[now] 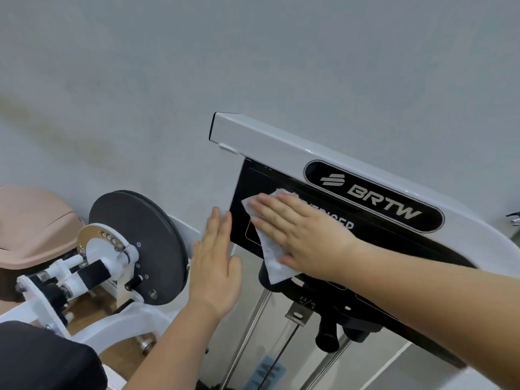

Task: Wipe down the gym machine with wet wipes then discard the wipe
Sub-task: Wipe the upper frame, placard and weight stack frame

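Right hand (298, 235) presses the wet wipe (271, 260) flat under straight, spread fingers on the black panel (247, 178) of the gym machine (281, 144), the wipe's long axis running down the panel; left hand (216, 263), fingers straight and empty, sits just beside the panel's left edge

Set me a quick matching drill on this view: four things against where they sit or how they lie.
Things:
1. wet wipe
2. left hand
3. dark grey disc
4. BRTW badge

Places or states:
A. on the white top cover
B. fingers straight, at the left edge of the black panel
C. pressed flat on the black panel under the right hand
D. left of the panel, beside the tan pad

Pairs: 1-C, 2-B, 3-D, 4-A.
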The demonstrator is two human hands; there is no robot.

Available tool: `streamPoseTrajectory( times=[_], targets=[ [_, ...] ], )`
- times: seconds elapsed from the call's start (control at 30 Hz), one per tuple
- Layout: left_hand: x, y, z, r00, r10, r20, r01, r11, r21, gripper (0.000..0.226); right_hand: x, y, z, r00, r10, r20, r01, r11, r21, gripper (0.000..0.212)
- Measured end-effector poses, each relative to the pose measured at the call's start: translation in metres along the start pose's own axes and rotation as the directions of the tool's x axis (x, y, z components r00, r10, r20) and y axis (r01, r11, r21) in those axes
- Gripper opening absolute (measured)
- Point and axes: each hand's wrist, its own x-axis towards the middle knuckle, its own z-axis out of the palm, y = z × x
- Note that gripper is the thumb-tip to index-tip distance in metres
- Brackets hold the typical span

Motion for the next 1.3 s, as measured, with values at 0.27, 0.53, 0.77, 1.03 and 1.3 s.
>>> streamPoseTrajectory(
  times=[0.27,0.53,0.77,1.03,1.3],
  targets=[
    [-0.004,0.021,0.027,0.997,0.079,0.005,-0.079,0.997,-0.020,0.079,-0.017,0.042,-0.007,0.960,0.281,-0.010,-0.280,0.958,0.057,0.086],
    [-0.001,0.015,0.022,0.997,0.073,0.024,-0.072,0.997,-0.014,0.076,-0.062,0.010,0.016,1.000,-0.001,0.013,0.002,0.999,-0.041,0.084],
    [-0.001,0.020,0.024,0.998,0.057,0.013,-0.056,0.997,-0.051,0.077,-0.072,0.065,0.006,0.916,0.383,-0.120,-0.374,0.923,0.090,0.083],
    [-0.009,0.046,0.028,0.994,0.109,0.008,-0.107,0.952,0.286,0.082,-0.110,0.014,0.037,0.998,-0.056,-0.005,0.056,0.998,-0.025,0.085],
    [-0.025,0.087,0.047,0.974,0.225,0.022,-0.223,0.940,0.260,0.082,-0.137,0.057,0.031,0.954,0.258,-0.155,-0.252,0.966,0.058,0.080]
  ],
)
